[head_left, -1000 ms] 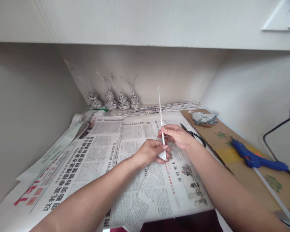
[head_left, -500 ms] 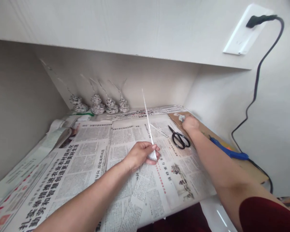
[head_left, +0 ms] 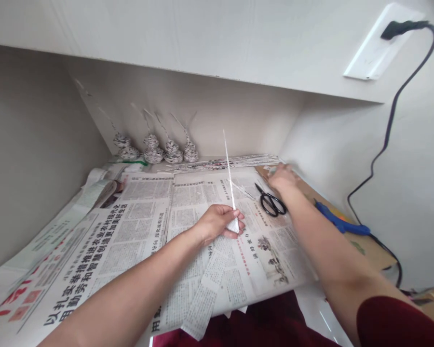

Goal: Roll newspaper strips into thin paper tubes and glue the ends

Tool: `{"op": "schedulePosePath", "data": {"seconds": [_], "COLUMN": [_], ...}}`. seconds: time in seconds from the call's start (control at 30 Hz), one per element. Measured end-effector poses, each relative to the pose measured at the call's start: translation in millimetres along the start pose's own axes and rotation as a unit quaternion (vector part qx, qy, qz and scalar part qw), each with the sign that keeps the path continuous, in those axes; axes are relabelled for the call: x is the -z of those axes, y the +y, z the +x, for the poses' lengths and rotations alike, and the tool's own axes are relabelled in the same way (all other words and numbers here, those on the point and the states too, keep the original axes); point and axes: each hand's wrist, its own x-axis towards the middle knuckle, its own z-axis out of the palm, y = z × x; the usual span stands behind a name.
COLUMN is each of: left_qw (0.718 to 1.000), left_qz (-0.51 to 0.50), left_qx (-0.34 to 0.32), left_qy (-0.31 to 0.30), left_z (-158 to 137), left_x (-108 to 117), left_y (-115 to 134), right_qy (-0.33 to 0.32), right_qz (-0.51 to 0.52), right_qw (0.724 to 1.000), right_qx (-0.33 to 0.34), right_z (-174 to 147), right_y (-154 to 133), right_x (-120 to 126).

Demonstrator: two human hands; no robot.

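Note:
My left hand (head_left: 224, 222) pinches a partly rolled newspaper strip (head_left: 229, 178) between thumb and fingers. Its thin white end points upward, and its loose flat tail (head_left: 206, 289) hangs down over the newspaper sheets towards the front edge. At the back right, my right hand (head_left: 284, 178) rests on the brown cardboard (head_left: 307, 193), fingers stretched out, beside a small whitish thing I cannot make out. Black-handled scissors (head_left: 271, 200) lie between my hands, with a short paper stick (head_left: 243, 190) just left of them.
Several gourd-shaped woven paper pieces (head_left: 154, 150) stand along the back wall, near a bundle of long paper sticks (head_left: 217, 164). A blue corded tool (head_left: 342, 222) lies on the right. An overhanging white panel (head_left: 188, 38) bounds the space above; newspapers (head_left: 141, 202) cover the table.
The view has shifted slightly. My right hand has opened out over the cardboard near the whitish thing it was gripping. My left hand keeps its pinch on the strip, whose tail now reaches past the edge.

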Motion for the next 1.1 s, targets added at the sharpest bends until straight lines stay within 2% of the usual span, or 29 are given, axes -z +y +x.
{"op": "schedulePosePath", "data": {"seconds": [0.03, 0.07, 0.13, 0.17, 0.2, 0.23, 0.27, 0.3, 0.33, 0.57, 0.67, 0.8, 0.93, 1.03, 1.1], "left_qw": [1.000, 1.000, 1.000, 1.000, 1.000, 1.000, 1.000, 1.000, 0.999, 0.998, 0.998, 0.999, 0.999, 0.999, 0.994], "left_qz": [0.004, 0.007, 0.012, 0.013, 0.013, 0.014, 0.015, 0.018, 0.022, 0.061, 0.056, 0.050, 0.046, 0.024, -0.007], "left_qx": [0.000, -0.001, -0.007, -0.012, -0.016, -0.020, -0.022, -0.024, -0.024, -0.013, -0.007, -0.008, -0.014, -0.029, -0.047], "left_qy": [0.001, 0.002, 0.003, 0.005, 0.006, 0.005, 0.002, -0.001, -0.004, 0.005, 0.010, 0.007, -0.001, -0.031, -0.096], "left_z": [0, 0, -1, 0, 0, 0, 1, 2, 3, 6, 6, 5, 4, 0, -4], "left_x": [0, 0, 0, 0, 1, 1, 2, 3, 3, 6, 6, 5, 3, 0, -2], "left_y": [0, 0, 1, 0, 0, 0, -1, -2, -3, -8, -6, -4, -4, -1, 4], "right_qy": [-0.016, -0.071, -0.168, -0.285, -0.361, -0.407, -0.434, -0.439, -0.435, -0.384, -0.369, -0.403, -0.372, -0.341, -0.297], "right_qz": [0.071, 0.165, 0.244, 0.341, 0.416, 0.471, 0.512, 0.536, 0.548, 0.578, 0.582, 0.556, 0.549, 0.588, 0.586], "right_qw": [0.997, 0.982, 0.948, 0.881, 0.813, 0.757, 0.713, 0.694, 0.689, 0.705, 0.710, 0.708, 0.730, 0.722, 0.742], "right_qx": [0.015, 0.050, 0.115, 0.162, 0.188, 0.198, 0.201, 0.195, 0.187, 0.146, 0.144, 0.164, 0.162, 0.127, 0.133], "right_z": [-14, -29, -59, -73, -84, -92, -98, -101, -101, -90, -94, -98, -96, -94, -96], "right_y": [-9, -19, -34, -39, -42, -43, -42, -41, -39, -35, -38, -38, -38, -38, -39], "right_x": [-2, -4, -8, -10, -11, -12, -14, -15, -17, -33, -30, -22, -23, -29, -31]}}
